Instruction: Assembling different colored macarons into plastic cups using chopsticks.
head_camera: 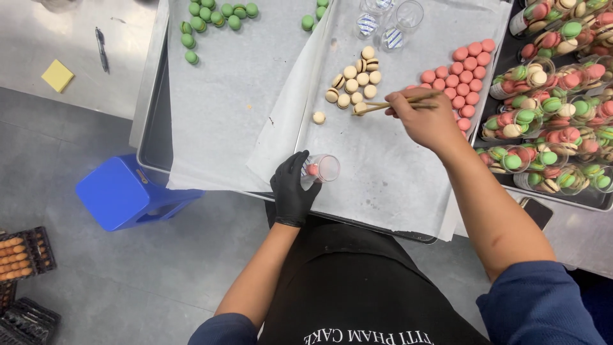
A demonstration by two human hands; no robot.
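Left hand (294, 190): black-gloved, gripping a clear plastic cup (321, 168) containing one pink macaron.
Right hand (426, 119): bare, pinching wooden chopsticks (394, 102) whose tips are touching a cream macaron (360, 108).
Surroundings: pink round macarons (463, 76) lying just beside the right hand on the parchment-lined metal tray (377, 172).

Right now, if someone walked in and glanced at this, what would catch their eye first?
Probably the colours: pink macarons clustered at the right of the paper-lined tray, cream ones in its middle, and green ones on the far left sheet. The right hand reaches chopsticks to a cream macaron, while the black-gloved left hand holds a clear cup with a pink one inside. Filled cups crowd the right edge.
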